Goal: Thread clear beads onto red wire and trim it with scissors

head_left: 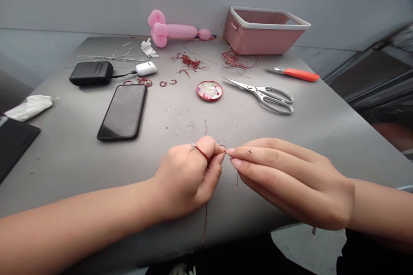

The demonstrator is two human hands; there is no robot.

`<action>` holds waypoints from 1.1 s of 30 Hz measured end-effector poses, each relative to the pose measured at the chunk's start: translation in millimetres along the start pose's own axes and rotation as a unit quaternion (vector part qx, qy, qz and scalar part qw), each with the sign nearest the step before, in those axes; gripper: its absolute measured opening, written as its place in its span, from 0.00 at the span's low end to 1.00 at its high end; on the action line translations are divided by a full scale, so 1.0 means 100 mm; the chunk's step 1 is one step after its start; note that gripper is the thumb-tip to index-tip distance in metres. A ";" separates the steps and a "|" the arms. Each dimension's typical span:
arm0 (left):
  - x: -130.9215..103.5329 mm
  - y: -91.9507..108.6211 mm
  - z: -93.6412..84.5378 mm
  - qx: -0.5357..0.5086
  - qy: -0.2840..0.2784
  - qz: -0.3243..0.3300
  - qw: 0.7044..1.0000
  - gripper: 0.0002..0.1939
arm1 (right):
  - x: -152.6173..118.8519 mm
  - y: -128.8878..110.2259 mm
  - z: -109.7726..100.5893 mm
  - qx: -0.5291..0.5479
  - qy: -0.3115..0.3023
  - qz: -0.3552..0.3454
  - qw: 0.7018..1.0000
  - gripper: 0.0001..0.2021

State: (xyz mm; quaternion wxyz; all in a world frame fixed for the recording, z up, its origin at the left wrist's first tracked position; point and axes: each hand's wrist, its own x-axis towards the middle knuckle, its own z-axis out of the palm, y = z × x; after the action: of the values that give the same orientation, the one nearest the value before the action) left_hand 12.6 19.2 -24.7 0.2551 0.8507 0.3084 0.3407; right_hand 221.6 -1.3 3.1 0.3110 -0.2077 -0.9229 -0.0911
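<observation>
My left hand is closed, thumb and index finger pinching a thin dark red cord. One end of the cord hangs below that hand. A red cord ring with a pale bead circles my left index finger. Fingertip to fingertip with it, my right hand pinches the cord too, and a short end dangles under its fingertips. The exact grip between the fingertips is too small to make out. Beyond the hands lies a small round red-rimmed dish of pale and pink beads.
Scissors and an orange-handled cutter lie right; a phone, black power bank and white earbud case left. Behind are red cord pieces, finished-looking cord rings, a pink balloon and a pink basket.
</observation>
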 end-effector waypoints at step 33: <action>0.11 -0.13 -0.05 -0.433 -0.117 -0.192 0.873 0.10 | 0.11 0.25 0.02 0.288 -0.016 0.194 0.938 0.05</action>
State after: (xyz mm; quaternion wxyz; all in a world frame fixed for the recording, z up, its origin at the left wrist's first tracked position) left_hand 11.1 36.5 -25.1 0.6927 0.6129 0.2551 0.2820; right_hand 223.7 25.7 9.4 0.3544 -0.2857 -0.8563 0.2439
